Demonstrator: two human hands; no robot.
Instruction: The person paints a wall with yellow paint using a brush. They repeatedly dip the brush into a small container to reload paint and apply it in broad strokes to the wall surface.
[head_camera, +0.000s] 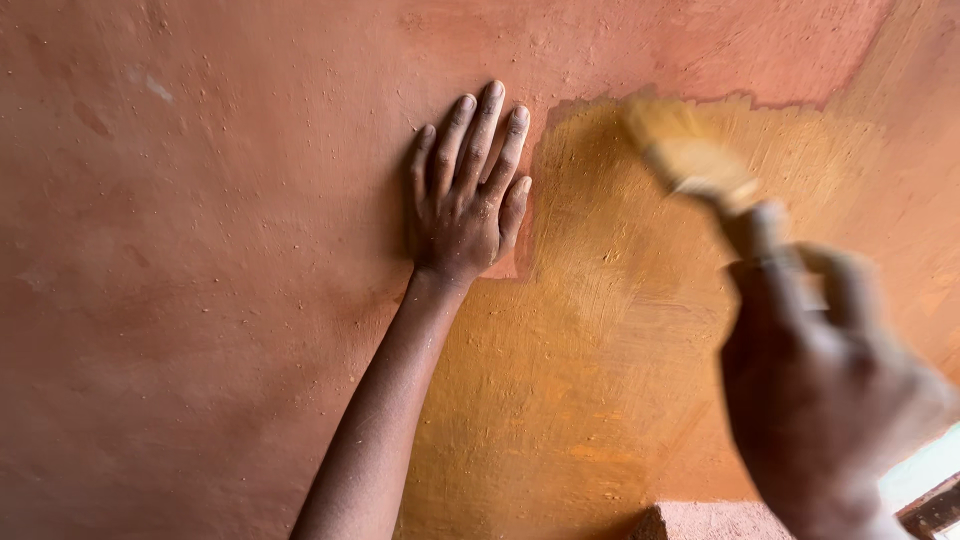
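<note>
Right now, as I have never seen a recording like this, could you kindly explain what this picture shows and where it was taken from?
There is no machine here: the single picture comes from a camera worn on a person's head, looking along their own two bare arms at a wall. The wall is reddish-brown and rough. A patch of yellow-orange paint covers its middle and right part, with brush streaks showing. The left hand lies flat on the unpainted part, fingers spread upward, just beside the edge of the paint. The right hand, close to the camera and blurred, grips the handle of a paintbrush, whose yellow-loaded bristles are at the upper edge of the patch. The blur hides whether they touch the wall. At the lower right corner a bright opening with a dark frame peeks in.
</note>
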